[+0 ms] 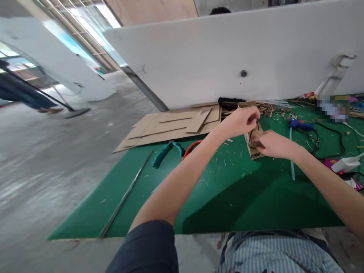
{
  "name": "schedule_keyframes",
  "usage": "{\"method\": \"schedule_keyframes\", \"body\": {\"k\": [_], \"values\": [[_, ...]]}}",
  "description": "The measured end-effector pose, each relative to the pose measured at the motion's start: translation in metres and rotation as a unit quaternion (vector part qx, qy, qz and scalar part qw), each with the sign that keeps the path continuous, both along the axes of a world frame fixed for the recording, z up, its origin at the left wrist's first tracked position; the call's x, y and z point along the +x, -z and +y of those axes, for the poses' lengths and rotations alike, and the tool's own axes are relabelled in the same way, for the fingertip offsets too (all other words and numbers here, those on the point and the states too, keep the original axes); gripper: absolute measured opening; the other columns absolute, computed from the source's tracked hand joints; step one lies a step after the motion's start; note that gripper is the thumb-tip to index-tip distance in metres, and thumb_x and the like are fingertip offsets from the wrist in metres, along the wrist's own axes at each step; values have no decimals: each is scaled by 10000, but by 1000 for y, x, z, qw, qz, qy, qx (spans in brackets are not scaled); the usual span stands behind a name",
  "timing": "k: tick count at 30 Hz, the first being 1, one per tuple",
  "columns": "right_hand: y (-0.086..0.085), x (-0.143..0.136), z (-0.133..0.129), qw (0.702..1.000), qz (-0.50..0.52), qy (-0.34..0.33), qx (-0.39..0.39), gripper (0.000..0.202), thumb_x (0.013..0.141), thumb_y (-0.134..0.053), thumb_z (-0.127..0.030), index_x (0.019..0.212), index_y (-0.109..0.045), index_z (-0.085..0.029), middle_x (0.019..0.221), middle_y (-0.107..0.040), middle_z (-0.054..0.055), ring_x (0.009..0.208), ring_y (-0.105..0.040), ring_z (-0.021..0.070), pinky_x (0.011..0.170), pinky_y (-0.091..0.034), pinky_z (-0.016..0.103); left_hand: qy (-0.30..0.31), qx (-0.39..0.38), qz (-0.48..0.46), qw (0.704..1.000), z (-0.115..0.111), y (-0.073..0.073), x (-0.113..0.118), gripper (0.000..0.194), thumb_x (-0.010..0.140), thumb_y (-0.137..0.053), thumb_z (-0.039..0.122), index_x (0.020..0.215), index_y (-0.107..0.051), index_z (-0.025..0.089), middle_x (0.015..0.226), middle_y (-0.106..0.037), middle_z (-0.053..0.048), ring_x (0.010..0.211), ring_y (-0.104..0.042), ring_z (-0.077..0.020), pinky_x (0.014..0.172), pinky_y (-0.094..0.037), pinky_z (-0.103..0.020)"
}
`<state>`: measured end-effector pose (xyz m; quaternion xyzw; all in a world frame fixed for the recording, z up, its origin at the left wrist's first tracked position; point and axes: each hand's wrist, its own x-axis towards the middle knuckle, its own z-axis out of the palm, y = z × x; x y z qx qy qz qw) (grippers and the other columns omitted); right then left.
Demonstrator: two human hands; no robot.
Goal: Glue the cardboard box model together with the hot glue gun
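Over the green table, my left hand is closed in a pinch, and a thin black cord hangs in a loop from its fingertips. My right hand lies just below it, fingers bent together against a small brown cardboard box with dark print near its lower edge. The cord's lower end passes close to my right thumb. What the right fingertips pinch is hidden. Part of the box rises behind my left hand.
Flat cardboard sheets lie left, with teal-handled pliers, a red-handled tool and thin metal rods nearer. A blue glue gun, cables and a power strip are right. A white partition stands behind. Someone sweeps far left.
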<state>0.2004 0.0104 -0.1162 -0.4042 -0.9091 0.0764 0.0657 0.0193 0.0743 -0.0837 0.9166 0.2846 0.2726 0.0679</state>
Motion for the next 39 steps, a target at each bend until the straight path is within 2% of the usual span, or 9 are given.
{"method": "schedule_keyframes", "body": {"k": [7,11,16,21,26,30,32,36,39], "values": [[-6,1,-5,1000,-9,3,-16,341,876,-426,-165,1207,-496,-119,761,-637,84,721,-535,232,634,-312,326,89,-117,-60,987,11,-10,29,173,772,-514,53,863,-600,172,745,-617,1,636,-507,-84,616,-426,-227],[-4,3,-5,1000,5,2,-16,306,892,-415,-186,1185,-499,-151,913,-664,119,784,-550,239,667,-335,328,122,-196,-65,971,5,-20,23,133,815,-531,92,885,-612,171,790,-658,-22,687,-588,-90,633,-474,-234],[-2,4,1,999,-10,12,-51,261,917,-394,-186,1155,-500,-180,874,-662,93,674,-525,197,632,-325,321,176,-302,-16,937,-11,-47,4,51,867,-614,218,906,-635,192,785,-680,-21,688,-661,-116,625,-543,-264],[-8,3,-2,996,-17,33,-78,277,915,-398,-187,1172,-500,-192,845,-653,86,680,-538,204,590,-320,305,177,-316,-19,932,-14,-58,-2,69,892,-656,246,932,-652,189,809,-695,-25,710,-678,-128,673,-582,-298],[-10,4,-3,996,10,19,-82,427,869,-482,-204,1296,-484,-182,960,-670,112,790,-586,235,642,-380,317,97,-232,-139,958,10,-33,23,16,938,-578,159,953,-584,158,793,-658,-11,699,-672,-103,676,-569,-268],[-15,2,0,991,35,24,-123,124,926,-463,-273,934,-552,-187,819,-641,80,689,-551,193,607,-375,313,51,-165,-160,972,25,-4,34,91,925,-513,83,930,-560,161,812,-664,-9,723,-695,-106,691,-557,-242],[-19,1,2,991,26,26,-130,163,943,-440,-253,791,-478,-208,735,-597,57,610,-489,165,578,-344,311,23,-134,-166,977,26,12,29,57,938,-523,132,957,-565,164,897,-677,-27,713,-691,-101,678,-551,-234],[-24,4,5,987,54,17,-149,129,932,-460,-215,807,-430,-221,773,-603,39,605,-466,148,574,-338,297,-52,-13,-184,981,19,41,3,142,948,-526,177,1076,-587,171,1182,-621,-101,841,-679,-108,814,-555,-283],[-25,8,8,980,76,7,-182,53,914,-458,-186,890,-495,-215,866,-652,51,647,-505,155,593,-356,292,-79,35,-186,979,6,51,-16,116,970,-486,204,1007,-593,177,1112,-625,-100,923,-641,-146,859,-540,-321]]}}
